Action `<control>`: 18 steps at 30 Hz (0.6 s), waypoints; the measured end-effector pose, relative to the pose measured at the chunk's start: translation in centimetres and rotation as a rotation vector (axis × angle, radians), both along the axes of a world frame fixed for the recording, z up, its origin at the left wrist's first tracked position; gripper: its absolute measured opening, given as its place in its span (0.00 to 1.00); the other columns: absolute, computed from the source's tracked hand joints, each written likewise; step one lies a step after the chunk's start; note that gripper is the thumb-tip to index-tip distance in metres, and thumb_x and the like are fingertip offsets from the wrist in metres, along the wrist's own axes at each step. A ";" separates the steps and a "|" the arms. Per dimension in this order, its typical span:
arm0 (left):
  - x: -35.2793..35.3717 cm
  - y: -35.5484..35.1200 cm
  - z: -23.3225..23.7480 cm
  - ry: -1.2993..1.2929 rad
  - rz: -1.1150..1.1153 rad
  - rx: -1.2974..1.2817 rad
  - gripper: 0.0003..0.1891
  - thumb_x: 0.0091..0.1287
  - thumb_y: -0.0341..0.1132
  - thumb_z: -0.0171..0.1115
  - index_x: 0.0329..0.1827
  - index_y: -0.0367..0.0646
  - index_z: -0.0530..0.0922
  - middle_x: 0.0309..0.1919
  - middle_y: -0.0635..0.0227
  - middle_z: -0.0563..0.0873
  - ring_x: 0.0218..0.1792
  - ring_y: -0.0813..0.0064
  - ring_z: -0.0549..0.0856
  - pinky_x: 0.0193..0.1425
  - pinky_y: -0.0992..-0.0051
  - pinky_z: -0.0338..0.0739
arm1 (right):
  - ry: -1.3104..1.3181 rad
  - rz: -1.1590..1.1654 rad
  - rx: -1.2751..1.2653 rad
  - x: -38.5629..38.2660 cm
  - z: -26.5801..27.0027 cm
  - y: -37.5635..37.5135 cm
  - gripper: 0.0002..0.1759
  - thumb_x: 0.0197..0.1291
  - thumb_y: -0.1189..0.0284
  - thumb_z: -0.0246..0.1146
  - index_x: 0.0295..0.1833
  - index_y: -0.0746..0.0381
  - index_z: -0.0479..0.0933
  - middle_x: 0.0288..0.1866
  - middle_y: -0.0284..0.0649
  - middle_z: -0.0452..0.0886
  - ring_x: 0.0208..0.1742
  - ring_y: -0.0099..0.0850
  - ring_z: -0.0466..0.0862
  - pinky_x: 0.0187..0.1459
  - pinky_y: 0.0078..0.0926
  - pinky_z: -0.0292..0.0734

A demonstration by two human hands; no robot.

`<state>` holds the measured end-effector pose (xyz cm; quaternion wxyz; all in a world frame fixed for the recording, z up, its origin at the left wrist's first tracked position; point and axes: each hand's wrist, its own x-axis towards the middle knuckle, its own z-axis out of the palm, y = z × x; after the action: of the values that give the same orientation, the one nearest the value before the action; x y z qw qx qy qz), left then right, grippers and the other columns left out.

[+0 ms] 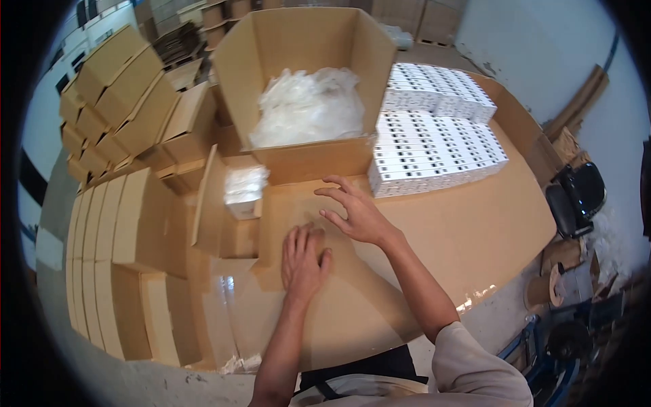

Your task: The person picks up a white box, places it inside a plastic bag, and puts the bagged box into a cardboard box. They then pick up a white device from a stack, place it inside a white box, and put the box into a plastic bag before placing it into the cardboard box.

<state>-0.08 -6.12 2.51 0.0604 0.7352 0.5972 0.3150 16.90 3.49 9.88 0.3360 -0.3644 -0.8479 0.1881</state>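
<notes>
My left hand (303, 264) rests on the cardboard-covered table (366, 298), fingers stretched out and holding nothing. To its upper right, my right hand (359, 216) is raised with bent, spread fingers and nothing between them. Left of my hands stands an open cardboard box (239, 241), its flap (209, 197) upright. Inside its far end sits a small stack wrapped in shiny clear plastic (244, 190). Beyond my hands, a large open carton (312, 157) holds a heap of clear plastic bags (312, 105). White labelled small boxes (434, 152) are stacked in rows beyond my right hand.
Several cardboard boxes (135, 217) stand in rows along the left edge, with more piled cartons (122, 88) behind. A black chair (576, 197) and a blue-framed cart (563, 346) are on the floor at the right. A white wall (542, 61) rises behind.
</notes>
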 end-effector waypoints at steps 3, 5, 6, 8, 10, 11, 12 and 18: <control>0.7 3.4 -0.9 0.024 0.032 0.016 0.25 0.67 0.40 0.67 0.66 0.44 0.76 0.72 0.56 0.74 0.75 0.47 0.67 0.80 0.49 0.60 | 0.024 -0.056 -0.029 5.6 1.2 1.4 0.19 0.69 0.69 0.68 0.63 0.59 0.79 0.67 0.48 0.76 0.66 0.51 0.79 0.65 0.43 0.77; 1.3 5.7 -1.2 0.028 0.045 0.022 0.25 0.67 0.39 0.67 0.67 0.45 0.76 0.73 0.57 0.73 0.76 0.47 0.66 0.80 0.49 0.59 | 0.045 -0.143 -0.013 9.1 2.6 2.3 0.17 0.67 0.72 0.68 0.60 0.59 0.80 0.59 0.46 0.79 0.61 0.48 0.81 0.62 0.42 0.78; 1.5 6.4 -1.1 0.024 0.052 0.018 0.25 0.68 0.39 0.67 0.67 0.45 0.76 0.73 0.57 0.73 0.77 0.48 0.65 0.80 0.50 0.59 | 0.036 -0.193 -0.032 10.9 3.0 2.9 0.17 0.67 0.72 0.68 0.60 0.59 0.80 0.58 0.45 0.80 0.60 0.48 0.82 0.62 0.42 0.79; 1.8 7.5 -1.0 0.033 0.054 0.004 0.25 0.68 0.39 0.66 0.68 0.46 0.75 0.75 0.57 0.72 0.77 0.48 0.64 0.81 0.50 0.58 | 0.025 -0.291 -0.062 14.3 3.5 4.3 0.16 0.67 0.72 0.68 0.60 0.59 0.80 0.57 0.45 0.81 0.57 0.46 0.83 0.60 0.42 0.80; 1.6 7.4 -1.1 0.064 0.052 -0.029 0.26 0.69 0.39 0.66 0.70 0.46 0.75 0.76 0.58 0.70 0.78 0.48 0.63 0.82 0.50 0.56 | -0.017 -0.359 -0.026 17.5 2.9 6.2 0.17 0.66 0.72 0.68 0.60 0.59 0.80 0.57 0.45 0.81 0.54 0.44 0.84 0.57 0.41 0.81; 1.4 7.3 -0.9 0.048 0.024 -0.060 0.27 0.69 0.40 0.66 0.71 0.46 0.74 0.77 0.57 0.70 0.79 0.48 0.63 0.83 0.50 0.55 | -0.034 -0.391 -0.014 18.9 2.9 7.1 0.18 0.66 0.72 0.69 0.60 0.59 0.80 0.57 0.45 0.81 0.54 0.45 0.84 0.57 0.41 0.81; 1.1 7.0 -0.4 0.034 -0.002 -0.093 0.28 0.69 0.41 0.67 0.71 0.46 0.73 0.77 0.56 0.69 0.79 0.47 0.62 0.84 0.49 0.53 | -0.048 -0.421 -0.004 20.2 2.8 7.9 0.18 0.66 0.72 0.69 0.60 0.59 0.80 0.57 0.46 0.81 0.54 0.45 0.84 0.57 0.41 0.81; 0.1 7.1 -0.5 0.013 -0.049 -0.217 0.33 0.67 0.43 0.69 0.75 0.47 0.71 0.80 0.56 0.65 0.82 0.47 0.59 0.86 0.47 0.47 | -0.115 -0.633 0.041 25.1 1.9 14.4 0.30 0.64 0.73 0.67 0.72 0.56 0.71 0.56 0.49 0.81 0.58 0.47 0.83 0.59 0.42 0.80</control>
<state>-0.01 1.01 1.97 0.1432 0.7407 0.6101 0.2421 42.00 17.88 11.75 0.3364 -0.6134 -0.7136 0.0363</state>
